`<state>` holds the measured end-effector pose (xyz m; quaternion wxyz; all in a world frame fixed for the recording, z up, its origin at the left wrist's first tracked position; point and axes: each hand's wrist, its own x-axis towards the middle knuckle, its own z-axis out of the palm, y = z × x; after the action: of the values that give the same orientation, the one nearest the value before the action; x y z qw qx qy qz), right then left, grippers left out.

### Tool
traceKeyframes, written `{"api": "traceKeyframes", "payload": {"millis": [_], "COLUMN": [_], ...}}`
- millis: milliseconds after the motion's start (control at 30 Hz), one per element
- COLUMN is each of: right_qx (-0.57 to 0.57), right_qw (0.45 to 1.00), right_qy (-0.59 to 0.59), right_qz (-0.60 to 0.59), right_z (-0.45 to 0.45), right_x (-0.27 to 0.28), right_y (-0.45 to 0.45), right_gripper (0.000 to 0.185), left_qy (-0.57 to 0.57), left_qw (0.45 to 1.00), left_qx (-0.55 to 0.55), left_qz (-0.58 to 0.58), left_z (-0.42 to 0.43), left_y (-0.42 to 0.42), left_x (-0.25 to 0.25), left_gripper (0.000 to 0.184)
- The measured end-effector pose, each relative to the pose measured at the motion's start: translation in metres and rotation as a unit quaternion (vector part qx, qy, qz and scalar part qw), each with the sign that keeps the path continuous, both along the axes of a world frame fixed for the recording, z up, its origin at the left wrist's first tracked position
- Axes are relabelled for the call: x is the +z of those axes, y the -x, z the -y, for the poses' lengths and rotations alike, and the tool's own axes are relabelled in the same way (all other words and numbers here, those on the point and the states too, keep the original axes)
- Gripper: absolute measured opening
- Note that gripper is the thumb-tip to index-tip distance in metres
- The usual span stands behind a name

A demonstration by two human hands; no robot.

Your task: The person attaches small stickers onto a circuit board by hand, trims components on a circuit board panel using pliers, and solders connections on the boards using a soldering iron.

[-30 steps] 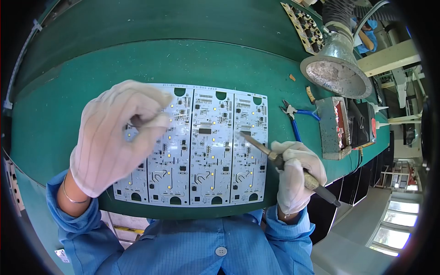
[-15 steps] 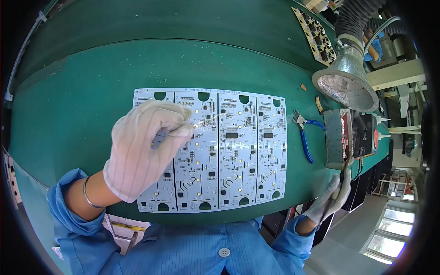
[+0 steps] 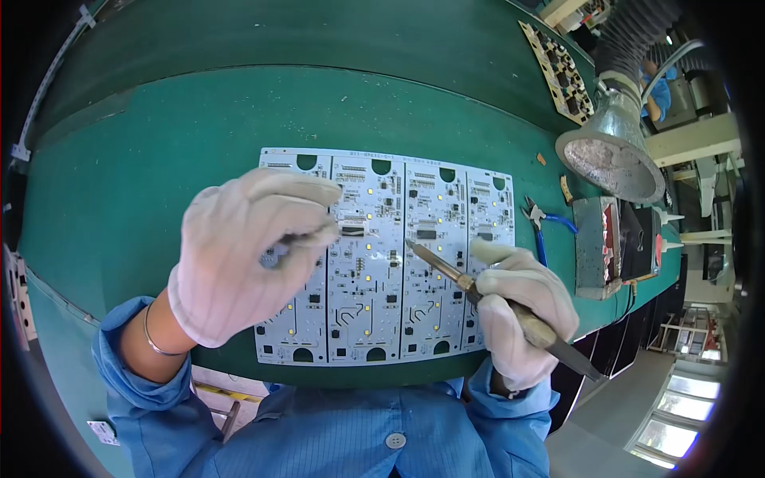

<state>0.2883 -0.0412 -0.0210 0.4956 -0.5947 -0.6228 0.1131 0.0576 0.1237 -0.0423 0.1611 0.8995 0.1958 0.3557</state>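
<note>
A white circuit board panel (image 3: 368, 279), divided into several strips, lies flat on the green mat. Over its left part, my gloved left hand (image 3: 251, 255) has thumb and fingers pinched on a thin, pale solder wire (image 3: 362, 232), which reaches over the second strip. My gloved right hand (image 3: 526, 315) grips a soldering iron (image 3: 530, 323) by the handle. Its tip points up and left above the third strip; I cannot tell whether it touches the board.
Blue-handled cutters (image 3: 540, 227) lie right of the panel, partly behind my right hand. Beyond them are a metal box (image 3: 594, 247) and a funnel-shaped extraction hood (image 3: 613, 151). Another board (image 3: 558, 72) with dark parts rests at the back right.
My right hand has brought the soldering iron from the metal box leftward over the panel. My left hand stays pinched on the wire, slightly lower. The view has shifted a little.
</note>
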Motion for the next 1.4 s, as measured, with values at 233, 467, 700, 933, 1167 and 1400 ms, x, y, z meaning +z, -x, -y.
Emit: {"api": "traceKeyframes", "payload": {"millis": [233, 467, 700, 933, 1167, 1400], "right_qx": [-0.033, -0.011, -0.01, -0.012, -0.004, -0.095], "right_qw": [0.999, 0.999, 0.999, 0.999, 0.999, 0.988], "right_qy": [0.013, 0.044, 0.039, 0.043, 0.04, -0.052], "right_qz": [-0.04, -0.016, -0.007, 0.005, 0.034, -0.11], "right_z": [0.002, 0.0, 0.0, 0.0, 0.0, 0.007], "right_x": [-0.011, -0.008, -0.008, -0.005, -0.004, -0.011], "right_y": [0.001, 0.002, 0.004, 0.008, 0.006, 0.008], "right_gripper": [0.015, 0.016, 0.016, 0.016, 0.017, 0.016], "left_qy": [-0.014, -0.016, -0.035, -0.023, -0.004, -0.033], "left_qw": [1.0, 0.999, 0.997, 0.997, 0.996, 0.998], "left_qx": [-0.004, -0.007, -0.026, -0.034, -0.037, 0.031], "left_qz": [-0.026, -0.032, -0.062, -0.069, -0.08, -0.043], "left_z": [0.006, 0.004, 0.003, 0.003, 0.002, -0.008], "left_y": [-0.002, -0.004, -0.003, -0.003, -0.002, 0.01], "left_x": [-0.004, -0.006, -0.006, -0.003, -0.002, 0.002], "left_gripper": [0.025, 0.024, 0.024, 0.023, 0.022, 0.022]}}
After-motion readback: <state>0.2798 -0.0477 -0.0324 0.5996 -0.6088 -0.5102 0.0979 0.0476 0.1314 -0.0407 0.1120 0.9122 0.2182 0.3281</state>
